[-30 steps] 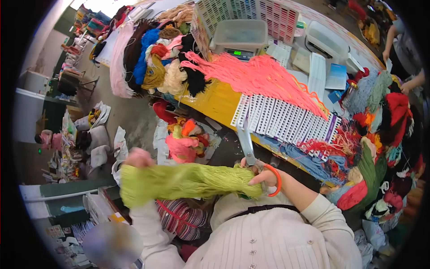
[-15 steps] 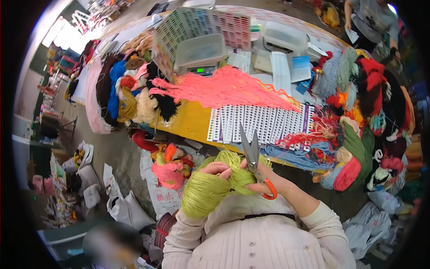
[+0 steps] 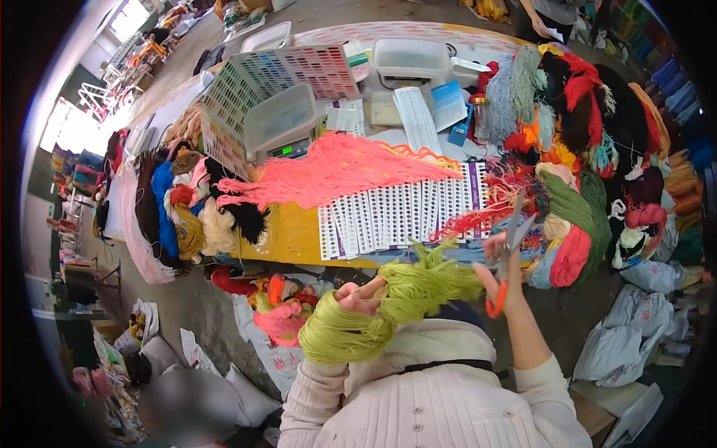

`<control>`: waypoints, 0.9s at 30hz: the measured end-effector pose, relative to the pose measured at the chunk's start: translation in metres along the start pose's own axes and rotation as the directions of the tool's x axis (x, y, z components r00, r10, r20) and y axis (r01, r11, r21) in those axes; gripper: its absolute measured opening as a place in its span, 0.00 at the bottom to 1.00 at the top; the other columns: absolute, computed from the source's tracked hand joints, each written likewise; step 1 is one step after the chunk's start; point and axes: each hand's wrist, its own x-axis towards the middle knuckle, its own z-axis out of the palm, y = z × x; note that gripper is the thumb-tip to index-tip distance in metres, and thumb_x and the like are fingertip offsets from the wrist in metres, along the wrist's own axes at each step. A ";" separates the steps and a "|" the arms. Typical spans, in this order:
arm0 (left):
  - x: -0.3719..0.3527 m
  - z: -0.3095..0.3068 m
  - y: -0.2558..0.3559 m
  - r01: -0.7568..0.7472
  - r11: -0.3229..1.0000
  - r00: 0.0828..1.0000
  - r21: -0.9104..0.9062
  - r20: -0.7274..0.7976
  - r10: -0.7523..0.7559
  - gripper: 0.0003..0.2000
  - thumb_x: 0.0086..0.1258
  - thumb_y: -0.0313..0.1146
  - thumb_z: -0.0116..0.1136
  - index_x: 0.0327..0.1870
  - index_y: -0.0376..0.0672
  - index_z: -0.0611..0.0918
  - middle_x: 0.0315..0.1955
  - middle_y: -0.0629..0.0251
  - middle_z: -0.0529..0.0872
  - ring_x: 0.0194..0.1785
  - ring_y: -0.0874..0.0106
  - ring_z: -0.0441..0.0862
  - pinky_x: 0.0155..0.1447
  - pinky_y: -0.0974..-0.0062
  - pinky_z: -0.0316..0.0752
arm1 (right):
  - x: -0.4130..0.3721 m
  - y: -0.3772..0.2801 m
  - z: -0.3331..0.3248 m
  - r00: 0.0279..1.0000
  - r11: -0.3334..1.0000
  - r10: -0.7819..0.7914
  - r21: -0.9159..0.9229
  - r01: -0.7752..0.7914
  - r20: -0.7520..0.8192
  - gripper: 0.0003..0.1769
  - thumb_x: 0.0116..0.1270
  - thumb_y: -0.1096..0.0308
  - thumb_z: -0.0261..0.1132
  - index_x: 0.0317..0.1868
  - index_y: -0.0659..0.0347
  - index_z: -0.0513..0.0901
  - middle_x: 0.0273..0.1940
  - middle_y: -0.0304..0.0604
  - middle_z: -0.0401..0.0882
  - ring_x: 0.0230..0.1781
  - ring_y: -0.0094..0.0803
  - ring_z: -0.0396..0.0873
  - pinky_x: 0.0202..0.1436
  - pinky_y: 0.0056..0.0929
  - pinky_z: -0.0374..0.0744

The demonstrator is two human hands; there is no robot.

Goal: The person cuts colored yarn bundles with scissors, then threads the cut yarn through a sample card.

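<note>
A skein of lime-green yarn (image 3: 340, 332) is looped around my left hand (image 3: 361, 296), whose fingers are closed on it. To the right, its loose bunch of strands (image 3: 429, 287) fans out. My right hand (image 3: 506, 278) is raised beside that bunch, apart from it, holding scissors (image 3: 515, 233). Their blades point up and are partly spread, and the orange handle (image 3: 495, 300) hangs below the fingers. In front of me on the table lies a heap of coral-pink yarn (image 3: 336, 173), over punched white cards (image 3: 388, 216).
Coloured skeins pile up at the table's left (image 3: 179, 205) and right (image 3: 575, 187). A standing colour chart (image 3: 280, 71), a plastic bin (image 3: 280, 116) on a scale (image 3: 290, 151) and another bin (image 3: 411, 57) are behind. White bags (image 3: 624, 328) lie at right. Another person's hand (image 3: 538, 26) shows far off.
My right hand with the scissors has moved away to the right from the green yarn. The yarn's right end now spreads loose. The view has shifted, too.
</note>
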 end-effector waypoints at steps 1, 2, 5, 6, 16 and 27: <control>0.004 0.005 -0.001 -0.017 0.999 1.000 0.031 -0.022 0.017 0.05 0.59 0.29 0.50 0.34 0.39 0.73 0.45 0.57 0.72 0.46 0.69 0.71 0.42 0.78 0.70 | -0.010 0.000 -0.012 0.987 0.963 0.120 0.228 -0.143 0.108 0.23 0.47 0.73 0.61 0.44 0.59 0.62 0.34 0.37 0.64 0.33 0.22 0.64 0.36 0.20 0.65; 0.008 0.008 -0.002 -0.033 0.997 0.998 0.064 -0.043 0.036 0.05 0.59 0.30 0.51 0.33 0.38 0.73 0.44 0.57 0.73 0.46 0.68 0.71 0.42 0.78 0.70 | -0.017 -0.013 -0.013 0.953 0.901 0.164 0.354 -0.249 0.255 0.23 0.47 0.70 0.61 0.43 0.58 0.62 0.32 0.36 0.63 0.30 0.21 0.63 0.33 0.18 0.64; 0.023 -0.015 -0.003 -0.034 0.975 0.997 0.220 -0.054 0.047 0.03 0.58 0.29 0.51 0.31 0.43 0.73 0.52 0.50 0.65 0.51 0.57 0.67 0.44 0.66 0.70 | -0.033 -0.050 -0.016 0.651 0.609 0.332 0.373 -0.700 0.683 0.19 0.52 0.58 0.55 0.41 0.59 0.64 0.27 0.33 0.61 0.24 0.17 0.60 0.26 0.14 0.60; 0.027 -0.018 -0.003 -0.026 0.965 0.995 0.262 -0.083 0.049 0.03 0.58 0.29 0.51 0.31 0.43 0.73 0.52 0.50 0.66 0.50 0.58 0.67 0.44 0.67 0.70 | -0.033 -0.057 -0.014 0.525 0.538 0.362 0.287 -0.793 0.770 0.19 0.55 0.54 0.52 0.41 0.59 0.64 0.25 0.32 0.61 0.23 0.16 0.59 0.24 0.13 0.59; 0.063 0.019 -0.021 -0.103 0.838 0.975 0.536 -0.113 0.192 0.05 0.59 0.31 0.51 0.30 0.41 0.70 0.51 0.49 0.66 0.47 0.62 0.70 0.43 0.71 0.70 | 0.008 -0.020 -0.013 0.417 0.549 0.374 0.165 -0.819 0.828 0.16 0.61 0.52 0.46 0.35 0.58 0.67 0.18 0.28 0.57 0.17 0.13 0.55 0.18 0.12 0.56; 0.073 0.060 -0.033 0.086 0.671 0.962 0.736 -0.237 0.136 0.22 0.61 0.46 0.44 0.41 0.30 0.70 0.59 0.48 0.53 0.61 0.57 0.53 0.57 0.61 0.58 | 0.114 0.185 -0.147 0.831 0.600 0.556 -0.698 -0.390 0.014 0.13 0.59 0.58 0.50 0.36 0.60 0.69 0.26 0.39 0.68 0.27 0.28 0.70 0.28 0.23 0.68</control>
